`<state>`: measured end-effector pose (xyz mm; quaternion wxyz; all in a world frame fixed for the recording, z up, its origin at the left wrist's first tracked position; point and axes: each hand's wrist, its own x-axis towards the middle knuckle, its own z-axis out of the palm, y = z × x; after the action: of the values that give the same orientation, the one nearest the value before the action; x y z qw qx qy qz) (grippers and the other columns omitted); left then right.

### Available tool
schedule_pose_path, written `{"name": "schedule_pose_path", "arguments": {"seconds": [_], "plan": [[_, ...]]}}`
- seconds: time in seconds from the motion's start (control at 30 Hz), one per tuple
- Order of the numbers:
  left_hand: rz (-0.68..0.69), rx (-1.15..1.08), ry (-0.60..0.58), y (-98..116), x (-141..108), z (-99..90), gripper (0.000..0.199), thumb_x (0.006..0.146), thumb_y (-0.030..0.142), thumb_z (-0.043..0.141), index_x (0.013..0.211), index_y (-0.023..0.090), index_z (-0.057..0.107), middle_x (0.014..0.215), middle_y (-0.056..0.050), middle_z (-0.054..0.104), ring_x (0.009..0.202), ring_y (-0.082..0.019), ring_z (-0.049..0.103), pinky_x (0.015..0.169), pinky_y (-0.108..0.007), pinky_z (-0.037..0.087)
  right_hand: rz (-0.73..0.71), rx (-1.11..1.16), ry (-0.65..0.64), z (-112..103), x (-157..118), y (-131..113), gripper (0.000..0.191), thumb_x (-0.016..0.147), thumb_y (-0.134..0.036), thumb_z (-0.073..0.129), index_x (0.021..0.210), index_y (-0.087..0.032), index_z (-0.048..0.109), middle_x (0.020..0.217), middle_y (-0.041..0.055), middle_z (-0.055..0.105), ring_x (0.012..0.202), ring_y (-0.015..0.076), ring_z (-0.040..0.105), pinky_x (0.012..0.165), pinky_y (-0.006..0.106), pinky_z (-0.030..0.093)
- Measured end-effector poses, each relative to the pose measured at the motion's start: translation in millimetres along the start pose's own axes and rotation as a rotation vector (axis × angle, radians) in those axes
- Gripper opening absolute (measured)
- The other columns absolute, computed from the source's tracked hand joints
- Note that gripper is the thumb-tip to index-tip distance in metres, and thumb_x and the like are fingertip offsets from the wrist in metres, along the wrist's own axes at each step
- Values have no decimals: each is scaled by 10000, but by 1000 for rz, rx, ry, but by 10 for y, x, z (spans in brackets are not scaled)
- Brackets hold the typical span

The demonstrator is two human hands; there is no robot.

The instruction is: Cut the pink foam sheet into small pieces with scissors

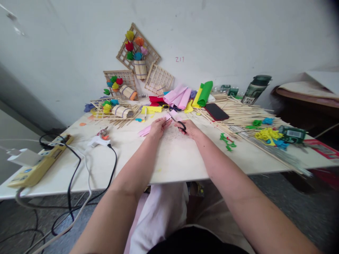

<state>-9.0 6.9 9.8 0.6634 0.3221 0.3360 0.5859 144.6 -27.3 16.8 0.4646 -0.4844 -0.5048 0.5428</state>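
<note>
My right hand [191, 129] is closed around the black-handled scissors [181, 126], whose blades point up and left toward my other hand. My left hand [158, 127] is pinched near the blade tips; something thin and dark shows at its fingertips, too small to name. Pink paper strips [144, 131] lie on the table beside the left wrist. Just beyond both hands is a flat piece of pink paper [174, 114]. Small pale scraps [173, 135] are scattered on the tabletop below the hands.
Rolled pink paper [182, 97], a green paper roll [205, 94] and a phone [217, 112] lie behind. Wooden sticks [238, 107] and a dark bottle [256, 89] are right. A white glue gun [100, 140] and yellow power strip [39, 162] with trailing cords are left.
</note>
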Motion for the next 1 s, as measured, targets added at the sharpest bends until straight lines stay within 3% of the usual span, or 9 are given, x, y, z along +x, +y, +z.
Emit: {"name": "schedule_pose_path", "arguments": {"seconds": [0.33,0.47,0.6,0.8,1.0], "plan": [[5,53,92,-3,-12,55,173,816,-20,537,702,109,522,678,-54,651,623,-110,663,721,-247,565,-2,-79,61,29,-30,-45,216,719,-243,744,630,-118,592,404,-62,442,327,24,331,291,140,227],[18,64,122,-14,3,46,166,800,-28,554,714,110,522,678,-46,637,616,-105,657,755,-259,567,26,-61,65,33,-72,-82,207,724,-245,748,654,-112,606,408,-59,449,338,29,353,300,140,250],[16,56,101,-12,9,32,151,774,-39,582,726,99,543,696,-46,626,656,-115,664,805,-286,562,36,-36,44,11,-66,-63,200,732,-270,749,717,-105,636,426,-52,471,354,34,378,314,138,269],[4,113,45,-19,22,7,151,787,-34,561,716,98,548,680,-56,637,623,-113,660,757,-268,567,63,1,16,-30,-50,-44,224,771,-313,708,807,-99,653,428,-43,499,338,47,399,324,152,297],[-18,156,-26,-19,23,-16,152,775,-35,573,696,94,562,664,-61,652,613,-112,666,709,-227,561,61,-11,-6,-38,-105,-100,246,804,-344,660,812,-99,642,433,-30,524,308,48,403,279,157,207]]}}
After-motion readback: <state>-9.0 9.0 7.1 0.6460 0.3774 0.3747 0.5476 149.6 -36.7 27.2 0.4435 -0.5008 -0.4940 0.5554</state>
